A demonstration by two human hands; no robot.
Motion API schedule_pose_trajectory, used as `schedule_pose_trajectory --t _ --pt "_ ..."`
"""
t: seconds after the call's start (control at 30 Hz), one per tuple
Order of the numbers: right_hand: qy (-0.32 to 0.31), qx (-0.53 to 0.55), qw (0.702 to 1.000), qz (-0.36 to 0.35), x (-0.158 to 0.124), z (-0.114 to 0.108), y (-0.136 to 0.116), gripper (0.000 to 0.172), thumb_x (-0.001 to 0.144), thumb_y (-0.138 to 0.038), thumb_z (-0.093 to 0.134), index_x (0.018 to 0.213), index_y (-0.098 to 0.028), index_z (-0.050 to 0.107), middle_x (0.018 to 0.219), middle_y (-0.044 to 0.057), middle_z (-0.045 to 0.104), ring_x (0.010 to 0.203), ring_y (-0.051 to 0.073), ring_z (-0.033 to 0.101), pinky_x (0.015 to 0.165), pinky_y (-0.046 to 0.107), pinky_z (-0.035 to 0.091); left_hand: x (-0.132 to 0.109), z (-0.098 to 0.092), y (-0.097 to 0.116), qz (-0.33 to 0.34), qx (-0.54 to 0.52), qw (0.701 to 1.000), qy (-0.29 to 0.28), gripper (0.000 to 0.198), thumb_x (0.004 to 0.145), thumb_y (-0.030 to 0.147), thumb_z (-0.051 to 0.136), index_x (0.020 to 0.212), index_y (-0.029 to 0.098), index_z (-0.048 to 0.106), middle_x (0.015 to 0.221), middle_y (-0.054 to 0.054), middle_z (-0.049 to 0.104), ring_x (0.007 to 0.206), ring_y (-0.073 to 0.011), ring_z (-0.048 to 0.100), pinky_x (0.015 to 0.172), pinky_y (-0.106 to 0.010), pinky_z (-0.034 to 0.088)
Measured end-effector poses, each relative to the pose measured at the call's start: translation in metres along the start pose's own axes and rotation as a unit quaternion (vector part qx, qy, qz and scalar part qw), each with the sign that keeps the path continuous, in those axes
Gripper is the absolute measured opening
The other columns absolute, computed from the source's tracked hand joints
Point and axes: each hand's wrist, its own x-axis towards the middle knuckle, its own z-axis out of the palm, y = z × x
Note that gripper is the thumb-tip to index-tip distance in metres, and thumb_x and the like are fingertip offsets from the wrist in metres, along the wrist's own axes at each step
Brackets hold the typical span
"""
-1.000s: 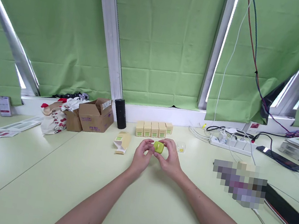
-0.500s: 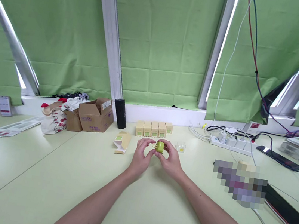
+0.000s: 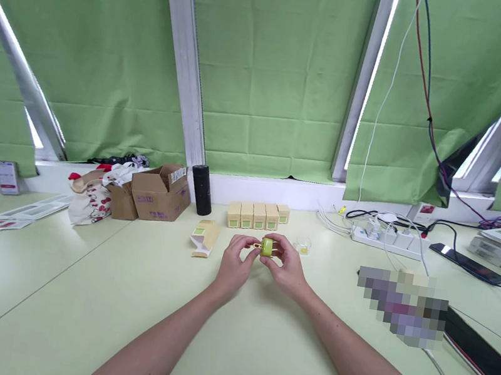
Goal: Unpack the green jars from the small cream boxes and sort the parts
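green piece [image 3: 267, 247] is held just above the table [image 3: 225, 348], between both hands, in front of the row of small boxes [image 3: 253, 216]. a pale loop [image 3: 257, 246] sticks out of its left side. detail on the right side is too small to be read.

left hand [image 3: 235, 262]: thumb and fingers are curled in and pinched at the loop end. whether the loop alone or the body edge too is gripped cannot be told. right hand [image 3: 289, 269]: body is pinched from the right, thumb low, fingers over the top.

handling, judged by look: should be light, since it is carried on fingertips with no palm support. body is probably stiff, moulded plastic or similar; no dent is seen under the fingers. surface is smooth with some sheen, so a bit of slip should be expected on the rounded corners. loop looks thin and is likely the weak spot; whether it flexes cannot be told.

grip: body is best taken across its flat sides, thumb against fingers, light squeeze. loop is better used for steadying than for pulling or twisting.

around it: unfolded carton [image 3: 206, 236] is lying left of the left hand, clear container [image 3: 302, 246] is set just beyond the right hand. neither is touched.
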Motion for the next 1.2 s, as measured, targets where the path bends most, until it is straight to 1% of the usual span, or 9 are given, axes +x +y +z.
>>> schedule_pose_trajectory --t 0.17,0.33,0.47,0.67,0.8,0.9,1.1,1.2 --pt "-0.004 0.004 1.000 0.002 0.000 -0.002 0.003 0.042 0.081 -0.024 0.073 0.122 -0.024 0.063 0.115 0.007 0.071 0.097 0.021 0.071 0.088 0.041 0.062 0.001 -0.001 -0.001 0.029 0.005 1.000 0.001 0.007 0.093 0.028 0.067 0.097 0.024 0.071 0.097 -0.006 0.070 0.098 -0.0233 0.064 0.089 -0.038 0.052" --pt "-0.011 0.006 1.000 0.006 0.000 -0.003 0.004 0.042 0.080 -0.023 0.074 0.122 -0.024 0.067 0.119 0.008 0.071 0.098 0.022 0.071 0.088 0.041 0.061 0.001 -0.001 -0.002 0.023 0.008 1.000 0.008 0.007 0.092 0.026 0.066 0.089 0.024 0.071 0.091 -0.004 0.069 0.093 -0.0222 0.065 0.086 -0.037 0.050" --pt "-0.013 0.015 1.000 0.007 0.000 -0.003 0.006 0.042 0.079 -0.024 0.075 0.120 -0.024 0.068 0.117 0.008 0.072 0.095 0.021 0.071 0.086 0.040 0.062 0.001 0.001 -0.005 0.000 -0.015 1.000 0.010 0.007 0.091 0.026 0.067 0.086 0.023 0.071 0.087 -0.003 0.069 0.087 -0.0206 0.065 0.081 -0.034 0.050" --pt "-0.021 0.026 0.999 0.012 0.000 -0.003 0.007 0.042 0.079 -0.026 0.076 0.120 -0.024 0.070 0.109 0.006 0.072 0.086 0.018 0.068 0.082 0.037 0.062 0.001 0.004 -0.011 -0.058 -0.081 0.995 0.007 0.007 0.085 0.026 0.071 0.081 0.021 0.073 0.083 -0.003 0.070 0.081 -0.0196 0.066 0.078 -0.033 0.051" --pt "-0.026 0.036 0.999 0.024 -0.001 -0.003 0.009 0.043 0.078 -0.027 0.078 0.121 -0.024 0.071 0.108 0.005 0.071 0.082 0.017 0.067 0.082 0.037 0.062 0.001 0.003 -0.011 -0.071 -0.105 0.992 0.006 0.010 0.083 0.027 0.073 0.075 0.021 0.072 0.080 -0.003 0.071 0.080 -0.0197 0.066 0.078 -0.034 0.051" --pt "-0.028 0.041 0.998 0.039 0.000 -0.004 0.011 0.044 0.077 -0.029 0.079 0.120 -0.024 0.072 0.104 0.004 0.071 0.080 0.017 0.066 0.079 0.037 0.061 0.001 0.002 -0.012 -0.057 -0.106 0.993 0.006 0.011 0.083 0.029 0.074 0.075 0.021 0.073 0.080 -0.003 0.071 0.080 -0.0200 0.067 0.078 -0.035 0.052" --pt "-0.037 0.049 0.996 0.062 0.001 -0.006 0.017 0.047 0.075 -0.031 0.082 0.121 -0.022 0.073 0.088 0.002 0.070 0.079 0.018 0.064 0.075 0.035 0.060 0.001 0.000 -0.014 0.013 -0.070 0.997 0.011 0.012 0.084 0.034 0.078 0.077 0.025 0.079 0.079 -0.004 0.071 0.081 -0.0211 0.067 0.077 -0.037 0.053" --pt "-0.042 0.067 0.995 0.067 0.002 -0.006 0.016 0.050 0.075 -0.035 0.084 0.123 -0.023 0.073 0.088 0.003 0.070 0.081 0.019 0.065 0.076 0.036 0.061 0.000 0.000 -0.011 0.029 -0.058 0.998 0.017 0.012 0.087 0.034 0.077 0.079 0.025 0.079 0.079 -0.004 0.072 0.080 -0.0213 0.067 0.076 -0.037 0.053"
